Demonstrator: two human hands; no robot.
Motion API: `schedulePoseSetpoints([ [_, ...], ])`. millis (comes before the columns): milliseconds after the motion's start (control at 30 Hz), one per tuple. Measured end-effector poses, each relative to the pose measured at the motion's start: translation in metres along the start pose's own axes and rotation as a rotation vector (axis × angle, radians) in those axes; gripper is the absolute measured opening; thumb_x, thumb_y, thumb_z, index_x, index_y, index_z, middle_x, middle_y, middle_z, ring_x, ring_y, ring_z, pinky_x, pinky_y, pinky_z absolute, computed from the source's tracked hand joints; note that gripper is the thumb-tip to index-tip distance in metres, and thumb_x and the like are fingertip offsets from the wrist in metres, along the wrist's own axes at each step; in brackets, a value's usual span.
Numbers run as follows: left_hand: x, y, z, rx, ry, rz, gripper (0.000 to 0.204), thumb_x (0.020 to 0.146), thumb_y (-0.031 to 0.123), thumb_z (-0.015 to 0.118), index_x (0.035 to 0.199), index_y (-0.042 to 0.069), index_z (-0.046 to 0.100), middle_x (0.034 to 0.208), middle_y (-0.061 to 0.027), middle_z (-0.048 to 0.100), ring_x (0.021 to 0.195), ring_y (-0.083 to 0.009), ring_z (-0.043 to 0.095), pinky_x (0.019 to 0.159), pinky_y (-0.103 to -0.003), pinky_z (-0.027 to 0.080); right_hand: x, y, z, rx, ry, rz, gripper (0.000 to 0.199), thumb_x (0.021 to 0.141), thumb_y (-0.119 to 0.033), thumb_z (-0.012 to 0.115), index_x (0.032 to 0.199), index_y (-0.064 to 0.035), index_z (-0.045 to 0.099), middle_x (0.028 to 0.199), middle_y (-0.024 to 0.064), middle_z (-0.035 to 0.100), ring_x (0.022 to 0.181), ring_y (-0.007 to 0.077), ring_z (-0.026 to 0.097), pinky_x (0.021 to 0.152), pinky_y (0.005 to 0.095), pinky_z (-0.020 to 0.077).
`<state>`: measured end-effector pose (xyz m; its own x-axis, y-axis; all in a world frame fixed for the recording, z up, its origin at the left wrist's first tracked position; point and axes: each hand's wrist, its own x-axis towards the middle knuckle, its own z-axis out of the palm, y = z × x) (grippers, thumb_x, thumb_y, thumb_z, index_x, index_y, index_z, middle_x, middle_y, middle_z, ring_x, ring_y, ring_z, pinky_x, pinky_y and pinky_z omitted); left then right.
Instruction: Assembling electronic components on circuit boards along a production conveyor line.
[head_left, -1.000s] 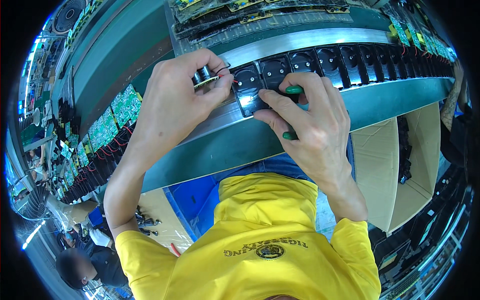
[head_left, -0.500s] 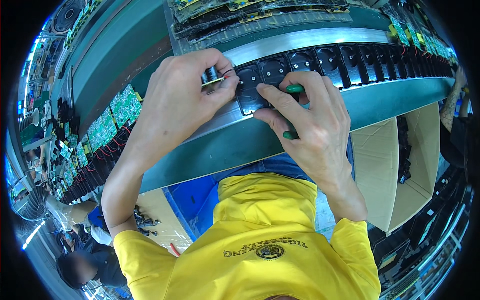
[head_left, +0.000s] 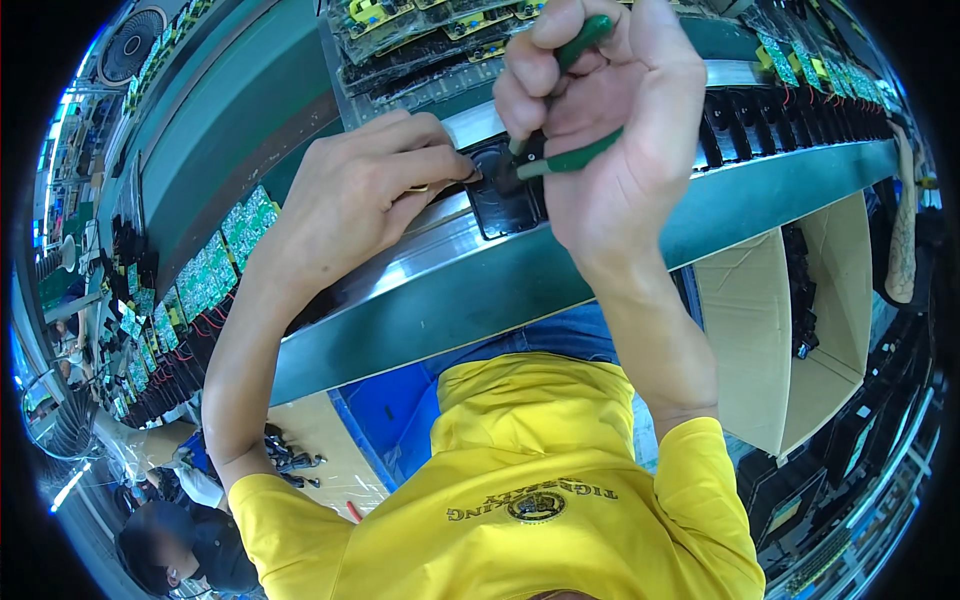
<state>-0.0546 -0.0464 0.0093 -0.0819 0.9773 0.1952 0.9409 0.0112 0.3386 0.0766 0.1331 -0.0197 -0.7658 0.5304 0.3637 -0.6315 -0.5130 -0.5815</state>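
My right hand [head_left: 635, 150] is turned palm up and wrapped around green-handled pliers [head_left: 585, 152]. Their metal jaws point left, over a black plastic housing [head_left: 508, 212] on the metal rail. Beside that housing, the fingers of my left hand [head_left: 365, 190] are pinched together at its upper left edge. A sliver of a small circuit board [head_left: 432, 187] shows between them; most of it is covered by the fingers. Whether the jaws touch anything is hard to make out.
More black housings [head_left: 750, 130] line the metal rail [head_left: 405, 255] to the right. Stacked trays of boards [head_left: 425, 70] stand behind. Green circuit boards with red wires [head_left: 212, 265] run along the left. An open cardboard box [head_left: 745, 335] is at right, near another person's arm [head_left: 902, 245].
My right hand has lifted and rolled palm up, swinging the pliers' jaws toward my left fingers. My left hand has closed more over the board, hiding most of it.
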Motion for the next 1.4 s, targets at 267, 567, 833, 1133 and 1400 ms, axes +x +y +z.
schedulePoseSetpoints([
  [267,-0.003,-0.006,0.009,0.056,0.074,0.078,0.017,0.092,-0.001,0.078,0.107,0.007,0.081,0.111,-0.0026,0.074,0.096,-0.0248,0.071,0.085,-0.035,0.057,0.012,0.047,-0.024,0.33,-0.024,0.054,0.048,0.122,-0.049,0.046,0.118,-0.0057,0.067,0.091,0.0074,0.064,0.074,0.0155,0.053,0.069,0.0312,0.0441],
  [567,-0.001,-0.008,0.032,0.174,0.25,0.112,0.011,0.093,0.009,0.077,0.102,0.015,0.079,0.104,-0.0003,0.072,0.092,-0.0222,0.071,0.076,-0.034,0.057,0.009,0.013,0.01,-0.181,0.039,0.083,0.032,0.118,-0.027,0.044,0.088,-0.0168,0.042,0.075,-0.0025,0.043,0.065,0.009,0.031,0.057,0.0286,0.0248],
  [833,-0.009,0.023,0.017,0.101,0.224,-0.096,0.014,0.098,0.015,0.079,0.109,0.012,0.071,0.103,-0.0043,0.075,0.091,-0.0282,0.074,0.071,-0.039,0.059,-0.004,-0.014,0.034,-0.397,0.122,-0.019,0.025,0.116,-0.023,0.05,0.118,-0.0054,0.068,0.091,0.0039,0.058,0.073,0.0137,0.045,0.065,0.0285,0.0381],
  [1133,-0.011,0.03,0.024,-0.083,0.3,-0.287,0.016,0.102,0.013,0.081,0.107,0.006,0.068,0.104,-0.0064,0.075,0.085,-0.03,0.073,0.072,-0.04,0.058,-0.075,-0.056,0.007,-1.868,-0.315,-0.165,0.03,0.09,-0.014,0.094,0.12,-0.0158,0.09,0.116,0.0059,0.067,0.088,0.0219,0.059,0.082,0.0341,0.0531],
  [1400,-0.006,0.033,0.031,-0.054,0.338,-0.202,0.007,0.1,0.008,0.082,0.104,0.007,0.076,0.115,-0.0012,0.074,0.092,-0.0246,0.07,0.072,-0.035,0.056,-0.085,-0.045,0.001,-1.976,-0.282,-0.183,0.025,0.089,-0.02,0.096,0.113,-0.0162,0.092,0.119,0.0052,0.065,0.094,0.0236,0.059,0.082,0.0365,0.0539],
])
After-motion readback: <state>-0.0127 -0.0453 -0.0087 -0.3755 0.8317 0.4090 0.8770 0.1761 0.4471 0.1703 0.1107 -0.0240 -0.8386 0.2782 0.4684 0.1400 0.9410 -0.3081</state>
